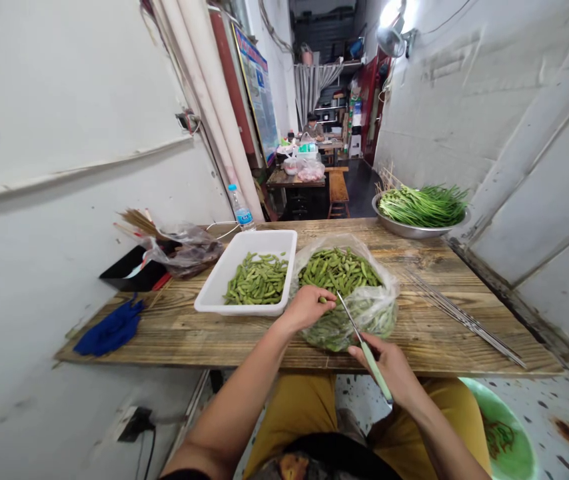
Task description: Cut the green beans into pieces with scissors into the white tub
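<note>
My left hand [309, 307] is closed in a pinch on a green soybean pod [322, 300], over the near left side of a clear plastic bag [389, 293]. Many more soybean pods [342, 268] fill this open bag. In my right hand [389, 367] is a narrow-bladed knife with a pale green handle [375, 372]. Its blade [347, 310] points up and left, with the tip close to my left fingertips. Left of the bag, a white plastic tub [204, 297] holds a pile of soybean pods [259, 280].
Metal skewers [469, 323] lie on the wooden table [264, 340] at right, below a steel bowl [414, 231] of green stalks. A blue cloth [109, 328], black box [122, 267] and water bottle [242, 210] are at left. A green basin [519, 433] stands on the floor. Another person [313, 127] sits far back.
</note>
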A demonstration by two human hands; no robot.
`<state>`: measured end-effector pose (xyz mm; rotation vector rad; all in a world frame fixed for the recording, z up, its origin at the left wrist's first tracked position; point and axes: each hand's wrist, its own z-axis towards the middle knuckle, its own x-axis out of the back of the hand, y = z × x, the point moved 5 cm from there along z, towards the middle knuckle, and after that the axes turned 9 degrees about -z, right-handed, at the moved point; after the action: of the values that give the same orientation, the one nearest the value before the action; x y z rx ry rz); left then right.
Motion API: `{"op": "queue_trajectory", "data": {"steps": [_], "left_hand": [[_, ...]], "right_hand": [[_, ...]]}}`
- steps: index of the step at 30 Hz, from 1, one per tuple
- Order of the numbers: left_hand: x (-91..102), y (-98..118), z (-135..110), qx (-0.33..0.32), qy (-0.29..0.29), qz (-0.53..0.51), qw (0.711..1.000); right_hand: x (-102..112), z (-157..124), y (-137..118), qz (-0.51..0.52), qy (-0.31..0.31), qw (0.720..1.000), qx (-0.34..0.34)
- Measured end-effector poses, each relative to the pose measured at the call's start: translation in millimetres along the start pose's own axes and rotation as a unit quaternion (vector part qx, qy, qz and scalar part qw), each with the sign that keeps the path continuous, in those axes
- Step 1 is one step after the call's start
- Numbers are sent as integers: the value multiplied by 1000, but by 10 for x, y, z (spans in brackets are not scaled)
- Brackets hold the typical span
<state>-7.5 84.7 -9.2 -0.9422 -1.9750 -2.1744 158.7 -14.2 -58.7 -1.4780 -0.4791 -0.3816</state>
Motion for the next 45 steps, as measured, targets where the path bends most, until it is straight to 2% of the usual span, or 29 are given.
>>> {"op": "queue_trajectory", "data": {"steps": [3, 5, 7, 9, 11, 13, 15, 17, 22, 32, 37, 40, 42, 44, 45], "left_hand": [[4, 0, -7, 0, -3, -21, 1000], [15, -8, -10, 7, 22, -64, 998], [24, -27, -16, 23, 63, -151, 986], [-9, -52, -25, 52, 79, -273, 957], [-91, -49, -37, 81, 55, -381, 919], [-179, -14, -55, 92, 26, -443, 891], [-239, 20, -80, 91, 29, -466, 880], [-276, 47, -108, 81, 53, -466, 880], [-315, 95, -166, 53, 114, -409, 904], [-318, 26, -190, 33, 174, -351, 919], [-396, 31, -211, 42, 170, -334, 926], [-425, 23, -223, 50, 146, -344, 926], [-291, -17, -233, 46, 155, -318, 934], [63, -73, -264, 13, 237, -238, 942], [310, -95, -302, -12, 307, -176, 935]], "right_hand": [[-44, -18, 14, 21, -20, 999, -19], [-67, -28, 43, 54, -28, 997, -53], [-111, -43, 56, 110, -58, 989, -80], [-146, -60, 30, 184, -83, 976, -83], [-178, -82, -8, 260, -103, 956, -87], [-202, -103, -40, 299, -113, 942, -104], [-203, -114, -75, 298, -109, 942, -112], [-180, -110, -117, 281, -91, 950, -105], [-132, -80, -190, 232, -80, 965, -91], [-83, -27, -234, 147, -85, 983, -66], [-149, -21, -190, 171, -76, 979, -80], [-205, -18, -109, 184, -73, 974, -109], [-217, -19, -68, 184, -68, 973, -119], [-215, -25, -50, 198, -69, 971, -115], [-214, -29, -46, 212, -73, 968, -111]]}}
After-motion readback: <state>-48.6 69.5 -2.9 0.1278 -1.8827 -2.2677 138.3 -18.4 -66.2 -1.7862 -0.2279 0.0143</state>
